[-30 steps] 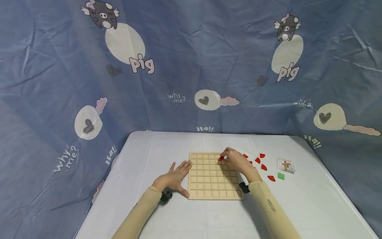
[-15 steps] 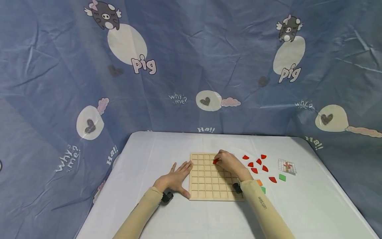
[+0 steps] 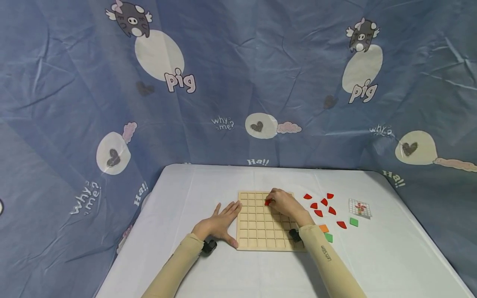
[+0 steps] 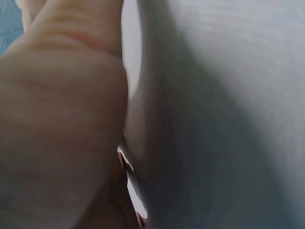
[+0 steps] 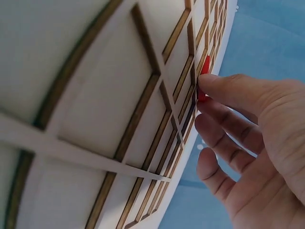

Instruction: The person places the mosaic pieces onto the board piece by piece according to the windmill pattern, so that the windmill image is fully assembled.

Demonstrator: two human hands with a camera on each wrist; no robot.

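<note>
A square wooden grid board lies on the white table. Along its left edge my left hand lies flat with spread fingers, fingertips and thumb at the rim. My right hand is over the upper middle of the board and pinches a small red fan-shaped piece between thumb and fingers. In the right wrist view the red piece stands right at the grid's surface, under the thumb tip, with the other fingers loosely bent. The left wrist view has mostly the left wrist and its shadow.
Several red fan-shaped pieces lie right of the board. An orange piece and a green piece lie near the right forearm, with another green square farther right. A card with a printed pattern lies beyond. A blue curtain hangs behind the table.
My right hand has moved left over the board with the red piece, then slightly down to a grid cell. The left hand has stayed at the board's edge.
</note>
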